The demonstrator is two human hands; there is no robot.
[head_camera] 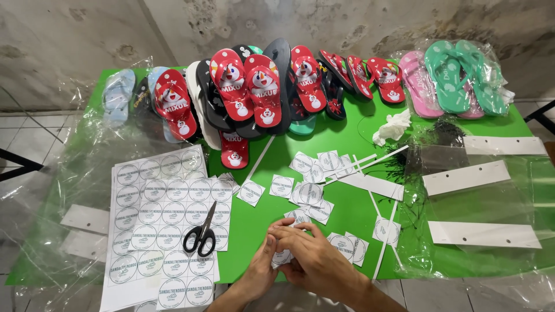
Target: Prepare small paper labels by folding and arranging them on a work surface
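White sticker square (281, 257) | pinched between both grips | left hand (263, 267) | right hand (315, 260) | scissors (200, 236) left

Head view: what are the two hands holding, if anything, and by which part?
Both hands, the left hand and the right hand, close together on a small square paper label, pinching its edges; the exact grip is hidden by the fingers.

table (341, 214) green | flip-flops (248, 92) red, snowman print | scissors (200, 236) black | label sheets (167, 202) white, circle-printed
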